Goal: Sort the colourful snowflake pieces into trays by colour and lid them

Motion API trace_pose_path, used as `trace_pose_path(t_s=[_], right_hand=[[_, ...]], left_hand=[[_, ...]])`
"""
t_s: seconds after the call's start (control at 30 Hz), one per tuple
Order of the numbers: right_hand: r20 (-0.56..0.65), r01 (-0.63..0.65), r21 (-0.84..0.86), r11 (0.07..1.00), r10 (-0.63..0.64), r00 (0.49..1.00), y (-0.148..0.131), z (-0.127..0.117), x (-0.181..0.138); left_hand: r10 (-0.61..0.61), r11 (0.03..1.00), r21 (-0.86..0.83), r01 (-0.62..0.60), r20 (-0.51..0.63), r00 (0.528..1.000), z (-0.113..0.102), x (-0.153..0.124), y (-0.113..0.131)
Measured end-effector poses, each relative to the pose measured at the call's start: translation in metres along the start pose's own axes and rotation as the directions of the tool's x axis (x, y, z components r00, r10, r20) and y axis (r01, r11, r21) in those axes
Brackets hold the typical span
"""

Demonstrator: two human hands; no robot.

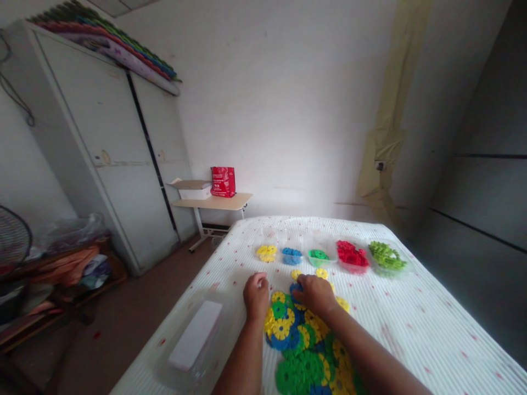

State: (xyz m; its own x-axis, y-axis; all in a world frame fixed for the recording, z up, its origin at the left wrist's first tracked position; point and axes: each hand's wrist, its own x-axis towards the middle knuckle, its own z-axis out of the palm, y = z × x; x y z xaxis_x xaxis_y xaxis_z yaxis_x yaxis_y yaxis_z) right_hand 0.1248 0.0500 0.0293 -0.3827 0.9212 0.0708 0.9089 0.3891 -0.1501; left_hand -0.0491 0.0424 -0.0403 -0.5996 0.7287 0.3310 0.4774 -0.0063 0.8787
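Note:
A pile of flower-shaped plastic discs (302,351) in green, yellow and blue lies on the table in front of me. My right hand (316,294) reaches over its far edge, fingers closed on a blue disc (295,289). To the left of the pile, my left hand (256,296) is held with its fingers curled in; what they hold, if anything, is hidden. Beyond my hands stand clear tubs in a row: yellow discs (267,251), blue discs (292,253), green discs (318,255), red pieces (352,255) and light green pieces (386,255).
A clear plastic container (196,337) with a pale rectangular panel is at the left on the white patterned tablecloth (411,323). Behind, a small side table (218,202) holds a white box (193,189) and a red bag (223,182). A grey cabinet (107,142) stands left.

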Motion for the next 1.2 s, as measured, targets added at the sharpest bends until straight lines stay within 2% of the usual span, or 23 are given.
trace_pose_path(t_s=[0.1,0.23,0.33,0.47,0.57,0.7,0.9,1.03,1.2], right_hand=[[-0.004,0.042,-0.094,0.995,-0.042,0.999,-0.009,0.007,-0.005],[0.008,0.057,-0.119,0.991,-0.057,0.998,-0.011,0.01,-0.005],[0.02,0.003,-0.045,0.999,-0.002,1.0,-0.006,0.005,-0.001],[0.029,-0.069,0.157,0.985,0.065,0.997,0.006,-0.01,0.005],[-0.062,-0.028,0.229,0.973,0.044,0.997,0.013,-0.027,0.013],[-0.298,0.037,0.204,0.978,0.026,0.954,0.009,-0.049,0.034],[-0.382,0.027,0.155,0.987,0.035,0.924,0.007,-0.06,0.066],[-0.462,0.063,0.141,0.988,0.009,0.887,0.025,-0.052,0.051],[-0.427,0.089,0.108,0.99,-0.034,0.903,0.069,-0.024,0.005]], left_hand=[[0.004,1.0,0.004,-0.004,0.0,1.0,0.0,0.0,0.0],[0.004,1.0,0.005,-0.004,0.001,1.0,0.001,0.0,0.0],[0.001,1.0,0.003,-0.001,-0.001,1.0,0.001,0.0,0.001],[-0.003,1.0,0.001,0.003,-0.001,1.0,0.001,0.0,0.001],[-0.009,1.0,0.001,0.009,-0.002,1.0,0.002,0.0,0.001],[-0.009,1.0,0.005,0.009,-0.001,1.0,0.002,0.0,0.001],[0.001,1.0,0.002,-0.001,-0.003,1.0,0.0,0.0,0.001],[0.007,1.0,-0.01,-0.007,0.0,1.0,0.001,0.0,0.001],[-0.003,1.0,-0.025,0.003,0.005,1.0,0.0,-0.001,0.003]])
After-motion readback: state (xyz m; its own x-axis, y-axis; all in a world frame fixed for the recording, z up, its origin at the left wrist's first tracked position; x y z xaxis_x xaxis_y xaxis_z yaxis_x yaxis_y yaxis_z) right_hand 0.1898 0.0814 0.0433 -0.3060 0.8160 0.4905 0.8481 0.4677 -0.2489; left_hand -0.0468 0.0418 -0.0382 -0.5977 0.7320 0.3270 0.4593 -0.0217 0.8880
